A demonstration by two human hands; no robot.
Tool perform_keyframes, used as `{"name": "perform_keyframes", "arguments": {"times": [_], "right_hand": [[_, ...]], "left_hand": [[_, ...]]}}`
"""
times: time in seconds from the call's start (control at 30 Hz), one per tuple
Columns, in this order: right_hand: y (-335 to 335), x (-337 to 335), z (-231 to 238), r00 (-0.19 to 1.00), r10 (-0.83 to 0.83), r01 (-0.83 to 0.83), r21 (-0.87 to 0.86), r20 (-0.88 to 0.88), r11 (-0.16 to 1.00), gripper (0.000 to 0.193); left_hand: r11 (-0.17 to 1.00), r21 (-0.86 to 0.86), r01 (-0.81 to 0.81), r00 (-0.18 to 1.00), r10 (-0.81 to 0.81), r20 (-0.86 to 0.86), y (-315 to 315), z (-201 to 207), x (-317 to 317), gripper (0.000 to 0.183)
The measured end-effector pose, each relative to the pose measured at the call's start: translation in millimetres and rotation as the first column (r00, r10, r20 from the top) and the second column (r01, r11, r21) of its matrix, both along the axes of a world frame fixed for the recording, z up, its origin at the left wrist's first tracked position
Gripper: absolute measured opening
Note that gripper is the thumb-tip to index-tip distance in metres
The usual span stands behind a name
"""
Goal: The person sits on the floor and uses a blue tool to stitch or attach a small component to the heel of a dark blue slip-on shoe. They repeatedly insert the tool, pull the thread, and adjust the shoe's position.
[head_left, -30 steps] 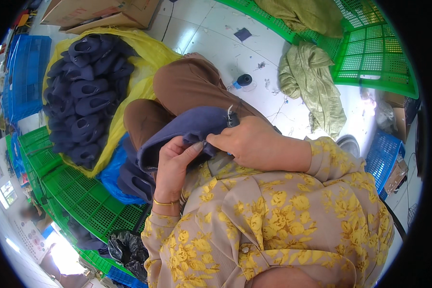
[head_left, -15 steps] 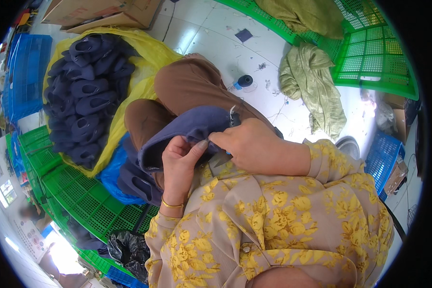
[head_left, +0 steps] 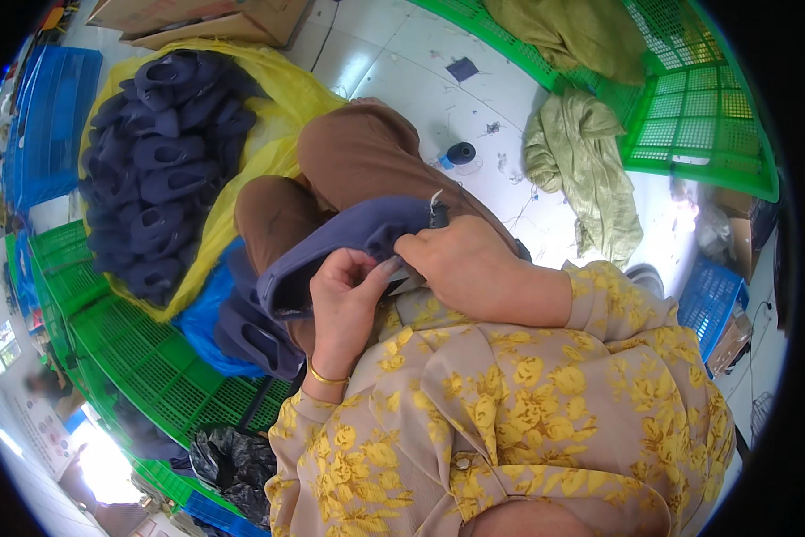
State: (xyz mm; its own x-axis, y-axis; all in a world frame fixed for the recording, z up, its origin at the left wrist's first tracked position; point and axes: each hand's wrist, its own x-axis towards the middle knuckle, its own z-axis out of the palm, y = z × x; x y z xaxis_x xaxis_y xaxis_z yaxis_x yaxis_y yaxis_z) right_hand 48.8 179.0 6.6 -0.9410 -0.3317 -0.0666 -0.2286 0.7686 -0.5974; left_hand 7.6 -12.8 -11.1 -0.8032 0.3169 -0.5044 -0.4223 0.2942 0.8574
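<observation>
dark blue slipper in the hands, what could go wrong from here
The left hand pinches the edge of the dark blue slipper with the right hand close against it; a grey, blade-like piece shows where they meet and, if sharp, might nick skin.
The slippers heaped in the open yellow bag could slide off the pile.
The dark spool on the floor could roll if kicked.

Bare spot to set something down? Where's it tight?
Best: tile between trousers, spool and dark square. Right of the spool, toward olive cloth, thread scraps litter it. Crowded: left, with yellow bag, navy pile and green crate; and where left hand and right hand meet at the navy piece.
</observation>
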Motion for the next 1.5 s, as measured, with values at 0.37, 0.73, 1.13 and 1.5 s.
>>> {"name": "perform_keyframes", "arguments": {"times": [0.37,0.73,1.13,1.5], "right_hand": [[21.9,-9.6,-6.6,0.982,-0.093,0.139,-0.293,0.166,0.946,0.041],[35.6,-23.0,-9.4,0.946,-0.01,0.166,-0.46,0.323,0.872,0.038],[25.1,-27.6,-9.0,0.958,-0.021,0.128,-0.358,0.288,0.925,0.031],[-2.5,-28.1,14.6,0.949,-0.195,0.198,0.011,0.249,0.98,0.029]], "left_hand": [[0.982,0.182,-0.051,0.973,0.008,0.23,-3.5,10.7,-13.3,0.007],[0.957,0.285,-0.052,0.936,-0.052,0.348,0.4,4.1,-16.5,0.01],[0.942,0.326,-0.085,0.916,-0.055,0.398,-4.3,-3.1,-19.4,0.012],[0.947,0.297,-0.123,0.926,0.002,0.379,-9.3,-9.3,-15.5,0.007]]}}
